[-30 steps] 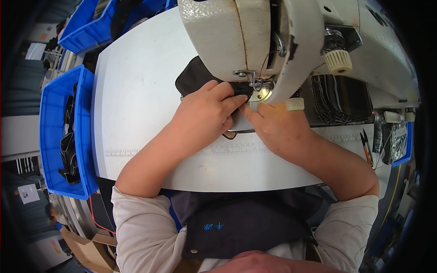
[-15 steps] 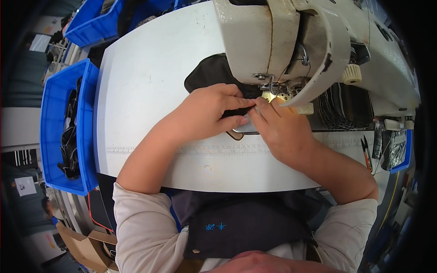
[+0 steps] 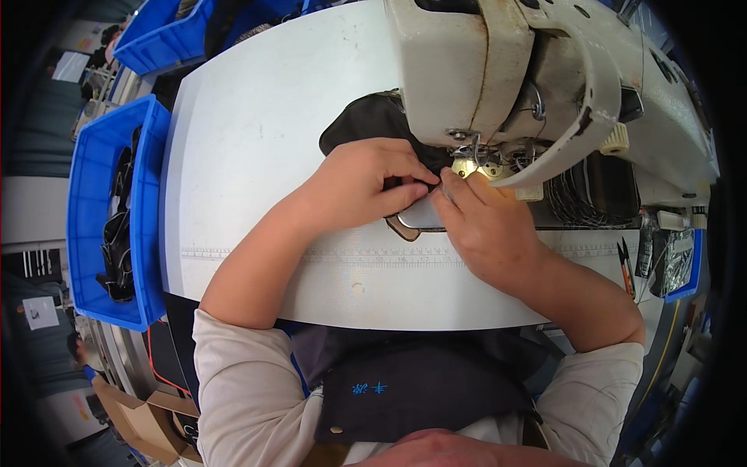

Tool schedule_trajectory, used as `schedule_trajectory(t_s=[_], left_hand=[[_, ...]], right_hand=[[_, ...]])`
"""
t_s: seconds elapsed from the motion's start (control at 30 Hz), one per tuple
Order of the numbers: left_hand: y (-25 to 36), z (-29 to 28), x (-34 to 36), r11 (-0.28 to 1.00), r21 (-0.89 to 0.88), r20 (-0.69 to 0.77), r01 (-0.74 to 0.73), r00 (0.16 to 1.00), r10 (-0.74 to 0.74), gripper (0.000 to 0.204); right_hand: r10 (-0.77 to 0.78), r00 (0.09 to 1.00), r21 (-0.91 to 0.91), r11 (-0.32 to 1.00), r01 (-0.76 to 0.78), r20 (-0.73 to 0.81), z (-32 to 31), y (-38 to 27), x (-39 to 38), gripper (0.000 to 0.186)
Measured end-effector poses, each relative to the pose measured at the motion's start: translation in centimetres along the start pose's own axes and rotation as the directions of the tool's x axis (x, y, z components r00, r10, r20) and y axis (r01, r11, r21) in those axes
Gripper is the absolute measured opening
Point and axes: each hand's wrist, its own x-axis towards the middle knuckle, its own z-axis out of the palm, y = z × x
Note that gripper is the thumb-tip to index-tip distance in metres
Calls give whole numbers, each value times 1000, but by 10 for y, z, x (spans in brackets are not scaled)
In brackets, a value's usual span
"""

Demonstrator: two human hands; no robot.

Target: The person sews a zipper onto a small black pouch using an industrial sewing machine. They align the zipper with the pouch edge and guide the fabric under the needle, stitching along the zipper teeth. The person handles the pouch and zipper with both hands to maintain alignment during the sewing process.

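Note:
A dark fabric piece (image 3: 364,123) lies on the white table, its right side running under the head of a sewing machine (image 3: 442,74). My left hand (image 3: 366,180) pinches the near edge of this fabric between thumb and fingers, just left of the lit needle plate (image 3: 469,167). Close against it, my right hand (image 3: 492,226) has its fingers bent together at the same edge, in front of the presser foot. The fingertips of both hands nearly meet. What lies beneath the right fingers is mostly hidden. A small brown-edged tab (image 3: 402,229) shows below the left thumb.
A stack of dark fabric pieces (image 3: 595,191) sits right of the needle. Thread snips (image 3: 626,267) lie at the table's right. A blue bin (image 3: 148,233) with dark pieces stands at the left, another blue bin (image 3: 167,43) behind it. A printed ruler (image 3: 373,257) crosses the table.
My left thumb and fingers have drawn together on the fabric edge, and the fabric's far side has puckered. The right hand stays nearly in place. The view has shifted slightly.

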Motion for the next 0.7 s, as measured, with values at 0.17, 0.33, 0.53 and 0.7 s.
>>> schedule_trajectory(t_s=[0.17,0.33,0.53,0.7], left_hand=[[-20,22,12,942,310,-340,-127,911,234,8],[-24,30,20,885,452,-306,-109,913,268,9],[-19,33,20,903,427,-357,41,925,127,13],[-18,35,18,920,386,-366,65,926,88,16]], right_hand=[[-24,1000,-42,999,25,10,8,0,-3,33],[-21,999,-7,1000,20,-29,11,1,-3,33],[-30,999,-18,999,29,-28,11,0,-3,33],[-33,998,-12,999,32,-62,11,0,-2,33]])
